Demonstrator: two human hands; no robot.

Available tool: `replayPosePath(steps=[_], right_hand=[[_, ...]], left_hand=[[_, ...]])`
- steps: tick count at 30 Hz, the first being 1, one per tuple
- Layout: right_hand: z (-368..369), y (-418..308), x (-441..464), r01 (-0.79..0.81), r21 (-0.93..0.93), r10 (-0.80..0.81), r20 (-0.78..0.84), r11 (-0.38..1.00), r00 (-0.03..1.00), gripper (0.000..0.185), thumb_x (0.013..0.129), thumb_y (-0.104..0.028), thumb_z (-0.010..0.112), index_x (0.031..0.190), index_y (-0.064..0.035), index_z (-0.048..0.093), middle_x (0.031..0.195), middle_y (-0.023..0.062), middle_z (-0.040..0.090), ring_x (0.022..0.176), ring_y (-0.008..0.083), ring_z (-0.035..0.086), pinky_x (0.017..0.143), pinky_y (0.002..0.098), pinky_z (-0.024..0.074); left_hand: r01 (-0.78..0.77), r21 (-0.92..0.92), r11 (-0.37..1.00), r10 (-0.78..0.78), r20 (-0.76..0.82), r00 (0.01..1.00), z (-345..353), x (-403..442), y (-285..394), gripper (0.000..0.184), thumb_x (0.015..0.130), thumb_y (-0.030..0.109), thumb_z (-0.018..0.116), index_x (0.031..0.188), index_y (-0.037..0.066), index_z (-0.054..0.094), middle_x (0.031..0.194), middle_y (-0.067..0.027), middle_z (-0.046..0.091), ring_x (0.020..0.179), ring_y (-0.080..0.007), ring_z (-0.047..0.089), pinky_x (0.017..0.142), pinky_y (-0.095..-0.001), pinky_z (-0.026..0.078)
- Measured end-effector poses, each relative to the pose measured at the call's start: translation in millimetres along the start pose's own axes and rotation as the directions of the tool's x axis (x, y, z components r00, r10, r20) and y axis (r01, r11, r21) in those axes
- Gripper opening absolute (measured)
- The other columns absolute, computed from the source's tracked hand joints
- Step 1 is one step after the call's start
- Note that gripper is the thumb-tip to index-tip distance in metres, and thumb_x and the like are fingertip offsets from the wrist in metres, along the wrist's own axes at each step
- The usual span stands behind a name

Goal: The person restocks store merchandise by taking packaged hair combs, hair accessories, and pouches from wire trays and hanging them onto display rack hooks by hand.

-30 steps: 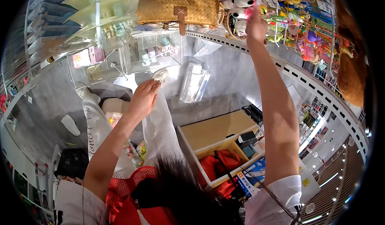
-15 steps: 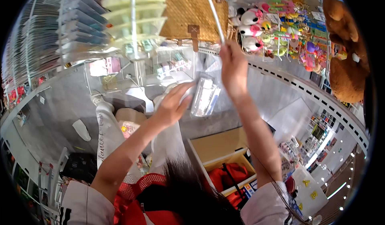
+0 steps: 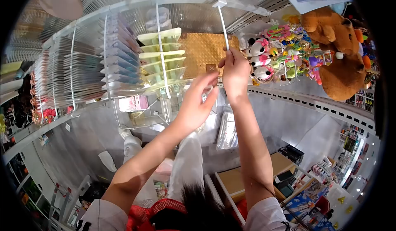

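Head view: grips with the right hand (image 3: pixel 236 74), fingers curled narrow, the near end of a white rod (image 3: pixel 223 25), extending ahead of it. Holds the left hand (image 3: pixel 196 107) just beside, thumb and fingers apart; cannot tell whether touching the woven bag (image 3: pixel 198 51) beyond both hands. Has yellow packs (image 3: pixel 174 54) left of the left hand, plush toys (image 3: pixel 260 60) right of the right hand.

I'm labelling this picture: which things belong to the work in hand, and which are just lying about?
Seem to belong: white rod, held in the right hand; perhaps the woven bag, just beyond the left hand.
Apparently just lying about: brown plush toy, clear package.
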State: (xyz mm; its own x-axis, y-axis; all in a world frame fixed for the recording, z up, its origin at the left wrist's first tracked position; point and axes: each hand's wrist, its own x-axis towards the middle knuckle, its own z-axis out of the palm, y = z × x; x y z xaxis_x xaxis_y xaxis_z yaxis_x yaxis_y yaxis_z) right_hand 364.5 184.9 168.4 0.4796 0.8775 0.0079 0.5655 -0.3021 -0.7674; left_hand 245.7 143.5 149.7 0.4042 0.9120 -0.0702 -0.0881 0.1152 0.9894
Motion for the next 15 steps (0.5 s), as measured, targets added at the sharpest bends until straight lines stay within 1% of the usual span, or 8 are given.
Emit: replayPosePath(steps=[1,2,4,5,8,11,12,15], right_hand=[[2,-4,8,-0.009,-0.055,0.009,0.002,0.998,1.000,0.018,0.084,-0.011,0.044,0.086,0.0017,0.057,0.060,0.0188,0.056,0.055,0.0327,0.057,0.054,0.0398,0.0423],[8,4,16,0.040,-0.141,-0.043,-0.020,0.989,0.999,0.021,0.085,-0.012,0.045,0.092,0.0008,0.059,0.055,0.0109,0.056,0.049,0.0215,0.054,0.050,0.0322,0.0410],[13,5,23,0.078,-0.231,-0.085,-0.020,0.970,0.996,0.017,0.083,-0.009,0.044,0.087,0.0001,0.058,0.062,0.0178,0.057,0.058,0.0300,0.058,0.054,0.0396,0.0434],[15,5,26,0.097,-0.277,-0.106,-0.018,0.956,0.994,0.016,0.082,-0.007,0.043,0.085,-0.0002,0.057,0.065,0.0213,0.058,0.062,0.0342,0.059,0.056,0.0433,0.0446],[26,4,26,0.038,-0.467,-0.050,-0.014,0.884,0.999,0.017,0.080,-0.004,0.042,0.089,-0.0014,0.056,0.070,0.0214,0.059,0.066,0.0371,0.060,0.057,0.0452,0.0476],[45,15,19,0.035,-0.477,-0.118,-0.145,0.878,0.982,0.015,0.081,-0.007,0.042,0.080,-0.0025,0.056,0.062,0.0226,0.057,0.062,0.0395,0.058,0.055,0.0468,0.0461],[45,15,18,0.041,-0.482,-0.118,-0.131,0.875,0.984,0.016,0.081,-0.008,0.042,0.082,-0.0034,0.056,0.063,0.0244,0.056,0.064,0.0410,0.058,0.055,0.0477,0.0471],[47,18,20,0.010,-0.449,-0.086,-0.150,0.894,0.985,0.016,0.082,-0.008,0.041,0.081,-0.0030,0.056,0.066,0.0236,0.057,0.064,0.0407,0.058,0.055,0.0459,0.0475]], left_hand=[[0.011,0.006,1.000,-0.011,0.020,1.000,-3,-13,-2,0.032,0.085,0.005,0.047,0.117,0.001,0.045,0.112,-0.0114,0.049,0.102,-0.0198,0.050,0.086,-0.0292,0.040],[0.022,0.012,1.000,-0.022,0.039,0.999,-6,-26,-6,0.031,0.084,0.004,0.048,0.114,0.000,0.047,0.110,-0.0136,0.050,0.097,-0.0230,0.053,0.084,-0.0302,0.042],[0.185,0.066,0.980,-0.193,0.143,0.971,-18,-55,-10,0.031,0.089,0.009,0.044,0.119,0.001,0.043,0.114,-0.0089,0.049,0.104,-0.0161,0.049,0.086,-0.0267,0.039],[0.250,0.036,0.967,-0.253,0.153,0.955,-23,-71,-23,0.031,0.089,0.009,0.044,0.119,0.001,0.043,0.114,-0.0085,0.050,0.104,-0.0159,0.049,0.087,-0.0266,0.039],[0.407,-0.019,0.913,-0.400,0.149,0.904,-40,-115,-57,0.031,0.089,0.010,0.043,0.119,0.002,0.043,0.114,-0.0071,0.051,0.102,-0.0152,0.050,0.087,-0.0264,0.039],[0.534,-0.004,0.845,-0.530,0.118,0.840,-47,-138,-65,0.031,0.090,0.009,0.042,0.120,0.002,0.042,0.115,-0.0059,0.051,0.100,-0.0145,0.052,0.086,-0.0259,0.039],[0.573,0.010,0.819,-0.571,0.102,0.814,-48,-143,-63,0.031,0.090,0.009,0.042,0.120,0.002,0.042,0.115,-0.0056,0.051,0.100,-0.0144,0.052,0.086,-0.0258,0.039],[0.544,0.047,0.837,-0.546,0.091,0.833,-47,-150,-64,0.031,0.090,0.009,0.042,0.120,0.003,0.043,0.115,-0.0053,0.052,0.099,-0.0137,0.052,0.084,-0.0252,0.040]])
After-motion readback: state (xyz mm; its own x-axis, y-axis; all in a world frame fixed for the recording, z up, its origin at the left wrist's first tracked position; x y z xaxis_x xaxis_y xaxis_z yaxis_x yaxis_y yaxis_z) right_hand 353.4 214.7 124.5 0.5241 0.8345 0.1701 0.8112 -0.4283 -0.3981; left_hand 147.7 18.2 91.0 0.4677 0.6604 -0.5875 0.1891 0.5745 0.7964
